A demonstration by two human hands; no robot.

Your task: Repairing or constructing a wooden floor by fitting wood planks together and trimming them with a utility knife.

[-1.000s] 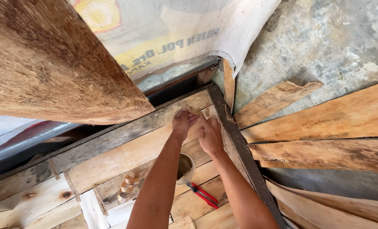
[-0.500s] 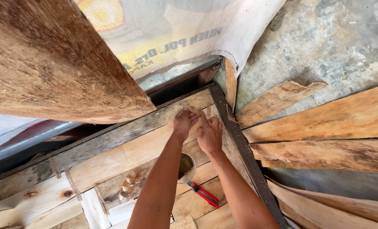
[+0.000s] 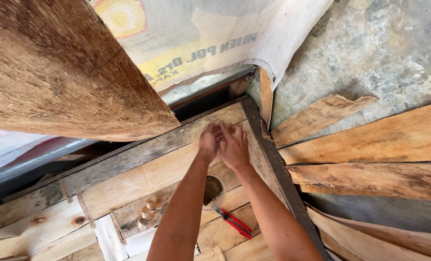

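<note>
Both hands meet at the far corner of a wooden frame, seen from above. The left hand (image 3: 208, 143) lies on the pale plank (image 3: 157, 169) with its fingers (image 3: 216, 131) curled and pressed together against the weathered grey board (image 3: 128, 157) that runs along the frame's upper edge; whether they pinch anything is too small to tell. The right hand (image 3: 234, 147) lies just beside it at 3 o'clock, touching it, fingers close together and extended flat toward 12 o'clock, their tips on the same grey board near where it meets the dark side rail (image 3: 273, 164). At 6 o'clock from the hands, between the two forearms, a small round cup (image 3: 214, 192) sits on the planks, and just at 5 o'clock from it lies a red-handled tool (image 3: 235, 223). A few small pale wooden pieces (image 3: 147, 212) lie at 8 o'clock. A rough fibrous slab (image 3: 56, 72) fills the view at 10 o'clock, a printed woven sack (image 3: 201, 43) hangs at 12 o'clock, and loose boards (image 3: 370, 140) lean at 3 o'clock.
</note>
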